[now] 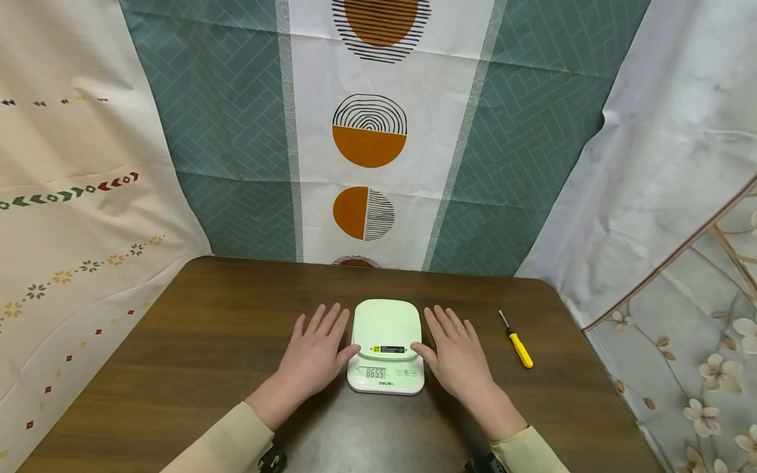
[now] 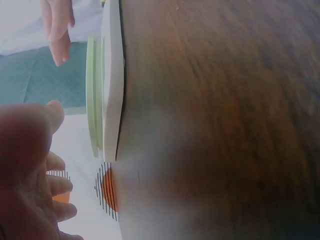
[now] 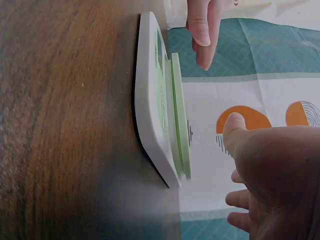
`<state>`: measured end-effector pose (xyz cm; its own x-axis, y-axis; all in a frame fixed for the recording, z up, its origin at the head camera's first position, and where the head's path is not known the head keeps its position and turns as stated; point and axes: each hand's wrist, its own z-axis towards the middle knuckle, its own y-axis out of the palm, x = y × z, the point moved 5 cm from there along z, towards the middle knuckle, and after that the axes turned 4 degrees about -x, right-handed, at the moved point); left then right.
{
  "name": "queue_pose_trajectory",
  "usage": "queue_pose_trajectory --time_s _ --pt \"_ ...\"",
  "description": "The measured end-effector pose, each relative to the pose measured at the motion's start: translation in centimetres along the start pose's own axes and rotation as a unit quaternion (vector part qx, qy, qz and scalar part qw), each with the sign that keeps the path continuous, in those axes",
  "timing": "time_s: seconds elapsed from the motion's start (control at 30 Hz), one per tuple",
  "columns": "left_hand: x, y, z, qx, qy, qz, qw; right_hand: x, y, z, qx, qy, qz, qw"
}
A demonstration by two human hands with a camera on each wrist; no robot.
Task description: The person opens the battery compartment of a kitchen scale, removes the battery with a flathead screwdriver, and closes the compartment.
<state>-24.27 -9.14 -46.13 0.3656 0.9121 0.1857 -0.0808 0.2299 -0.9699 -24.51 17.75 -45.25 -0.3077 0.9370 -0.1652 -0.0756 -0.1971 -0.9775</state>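
Note:
A pale green and white digital kitchen scale [image 1: 387,328] sits upright on the brown table, with lit digits on its display [image 1: 375,372]. My left hand [image 1: 316,355] is held flat on its left side, fingers straight and pointing away, the thumb overlapping the scale's edge in the head view. On the other side my right hand [image 1: 458,358] mirrors it, palm down with straight fingers. Both wrist views show the scale [image 2: 113,80] edge-on, with the left hand [image 2: 30,165] and right hand [image 3: 272,170] raised off the tabletop and apart from the scale. Neither hand holds anything.
A screwdriver [image 1: 519,346] with a yellow handle lies right of the right hand, its metal tip pointing to the back. The wooden table [image 1: 195,368] ends at a patterned cloth [image 1: 236,131] hanging behind it. Other cloths hang along the left and right sides.

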Motion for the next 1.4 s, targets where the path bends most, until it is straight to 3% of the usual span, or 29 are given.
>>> queue_pose_trajectory --time_s 0.57,0.9,1.4 --pt "0.6 1.2 0.9 -0.04 -0.01 -0.02 0.9989 -0.1 1.3 0.2 -0.019 0.003 0.019 1.0" --pt "1.2 1.7 1.6 -0.034 -0.004 -0.054 0.9979 -0.1 1.5 0.8 -0.04 0.011 0.03 0.999" --pt "2.0 2.2 2.6 -0.036 -0.023 -0.078 0.996 -0.2 2.6 1.3 -0.059 0.011 0.069 0.996"
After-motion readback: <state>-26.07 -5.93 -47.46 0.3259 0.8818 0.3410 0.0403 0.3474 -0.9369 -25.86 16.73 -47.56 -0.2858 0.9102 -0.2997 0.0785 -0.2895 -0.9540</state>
